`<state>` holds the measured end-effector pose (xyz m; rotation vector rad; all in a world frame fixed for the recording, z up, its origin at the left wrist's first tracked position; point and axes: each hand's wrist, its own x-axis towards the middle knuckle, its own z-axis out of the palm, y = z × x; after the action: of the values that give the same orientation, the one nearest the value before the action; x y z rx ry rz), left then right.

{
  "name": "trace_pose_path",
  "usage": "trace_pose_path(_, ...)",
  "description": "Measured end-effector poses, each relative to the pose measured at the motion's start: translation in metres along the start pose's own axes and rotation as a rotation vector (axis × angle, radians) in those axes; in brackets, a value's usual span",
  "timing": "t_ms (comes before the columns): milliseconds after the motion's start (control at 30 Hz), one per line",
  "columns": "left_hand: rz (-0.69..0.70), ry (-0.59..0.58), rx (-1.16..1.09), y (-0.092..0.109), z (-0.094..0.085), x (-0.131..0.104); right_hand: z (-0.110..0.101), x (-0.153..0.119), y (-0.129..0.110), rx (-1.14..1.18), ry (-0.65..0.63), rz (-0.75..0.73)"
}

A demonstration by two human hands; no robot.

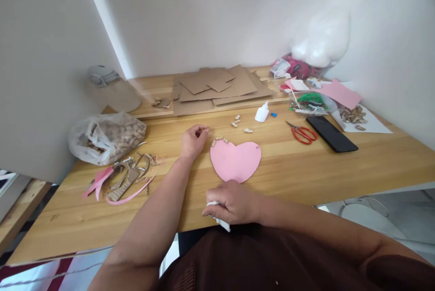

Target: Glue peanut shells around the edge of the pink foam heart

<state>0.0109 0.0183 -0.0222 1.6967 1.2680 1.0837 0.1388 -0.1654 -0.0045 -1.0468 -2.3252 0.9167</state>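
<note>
Head view: on the wooden surface [288, 180], work looks barely begun. A pink heart [235, 162] lies mid-frame, mostly bare. At its lower tip the right hand [234, 202] clutches white tissue [223, 224]; beside its upper left the left hand [195, 142] curls, any grip unclear. A few peanut shells [226, 140] line the heart's upper-left edge; a brown spot [257, 147] marks its right lobe.

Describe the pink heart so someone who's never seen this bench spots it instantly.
On the wooden table, find the right hand, clutching a white wad. Just beyond it lies the pink heart, flat. Peanut shells dot its upper-left edge, and unlike the pink paper at far right, it is heart-shaped.
</note>
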Motion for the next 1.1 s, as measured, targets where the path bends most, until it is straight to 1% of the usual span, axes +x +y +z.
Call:
trace_pose_path(167,-0.003,0.01,-0.027,-0.0014,0.0007,0.0011,0.0003,-0.0002,0.0002,0.069,0.03,0.011)
trace_pose_path(433,0.015,0.012,-0.053,-0.0046,0.001,0.0028,-0.002,0.0007,-0.0036,0.147,0.071,0.119)
trace_pose_path(533,0.015,0.012,-0.066,-0.0049,0.0012,0.0033,-0.0022,0.0011,-0.0038,0.138,0.073,0.114)
trace_pose_path(767,0.006,0.021,-0.061,-0.0044,0.0014,0.0035,-0.0014,0.0014,-0.0016,0.054,0.048,0.033)
trace_pose_path(1100,0.004,0.015,-0.06,-0.0054,0.0017,0.0036,-0.0035,0.0016,-0.0032,0.084,0.02,0.048)
